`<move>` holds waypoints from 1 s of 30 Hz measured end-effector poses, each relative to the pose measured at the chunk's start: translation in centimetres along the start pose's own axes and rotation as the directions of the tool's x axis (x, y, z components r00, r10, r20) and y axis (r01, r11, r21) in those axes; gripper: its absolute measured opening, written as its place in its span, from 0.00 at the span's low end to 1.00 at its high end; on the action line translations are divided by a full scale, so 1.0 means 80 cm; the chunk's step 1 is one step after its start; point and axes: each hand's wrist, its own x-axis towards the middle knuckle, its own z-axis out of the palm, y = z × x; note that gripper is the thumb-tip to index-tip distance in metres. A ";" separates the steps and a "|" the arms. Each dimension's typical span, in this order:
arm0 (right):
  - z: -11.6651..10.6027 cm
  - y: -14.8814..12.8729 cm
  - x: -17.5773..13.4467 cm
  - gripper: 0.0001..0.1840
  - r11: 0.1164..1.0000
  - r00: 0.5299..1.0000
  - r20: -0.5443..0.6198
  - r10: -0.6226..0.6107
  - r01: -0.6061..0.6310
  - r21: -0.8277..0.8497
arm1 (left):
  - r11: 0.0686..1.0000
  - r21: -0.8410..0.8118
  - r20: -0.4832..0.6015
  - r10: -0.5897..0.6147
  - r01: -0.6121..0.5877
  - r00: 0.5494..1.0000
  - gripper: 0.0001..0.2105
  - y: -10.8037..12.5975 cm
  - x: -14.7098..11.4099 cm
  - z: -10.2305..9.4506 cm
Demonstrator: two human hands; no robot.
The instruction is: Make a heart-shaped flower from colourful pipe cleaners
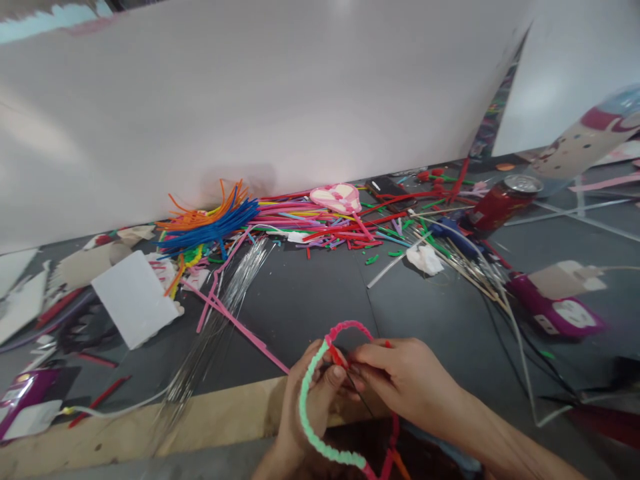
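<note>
Near the table's front edge, my left hand point(317, 390) is closed with thumb and fingers on a short red pipe cleaner point(339, 358). My right hand point(407, 377) pinches at the same red piece from the right, its fingertips partly hidden. A thin dark wire point(367, 400) runs down from between the fingers. Around the hands loops a ring of crimped pipe cleaner, with a mint-green section point(306, 413) on the left and a pink section point(353, 325) on top. Lower down, pink and orange ends show over my lap.
Bundles of blue pipe cleaners point(215, 230) and orange ones point(210, 208) lie at the back. Loose metal wires point(235, 287) spread on the left, near a white card point(135, 300). To the right are a red can point(507, 203), a bottle point(590, 140), a purple device point(555, 310) and cables.
</note>
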 end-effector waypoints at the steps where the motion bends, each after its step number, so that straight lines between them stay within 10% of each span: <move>1: 0.001 0.001 -0.001 0.10 1.000 1.000 0.001 0.001 -0.001 -0.001 | 1.000 -0.004 -0.007 -0.004 0.004 1.000 0.09 -0.001 0.000 0.001; 14: 0.008 -0.004 -0.014 0.12 0.999 0.988 -0.151 0.019 -0.023 -0.025 | 0.996 -0.084 -0.011 -0.006 0.005 1.000 0.08 -0.012 0.002 -0.006; 24: 0.035 -0.028 -0.033 0.15 0.843 0.864 -0.280 -0.418 0.255 -0.473 | 1.000 -0.021 -0.010 0.018 -0.018 1.000 0.08 -0.005 0.006 -0.007; 30: 0.042 -0.032 -0.031 0.14 0.809 0.882 -0.225 -0.415 0.245 -0.534 | 0.986 0.160 -0.014 -0.041 0.042 0.999 0.09 0.008 0.004 -0.011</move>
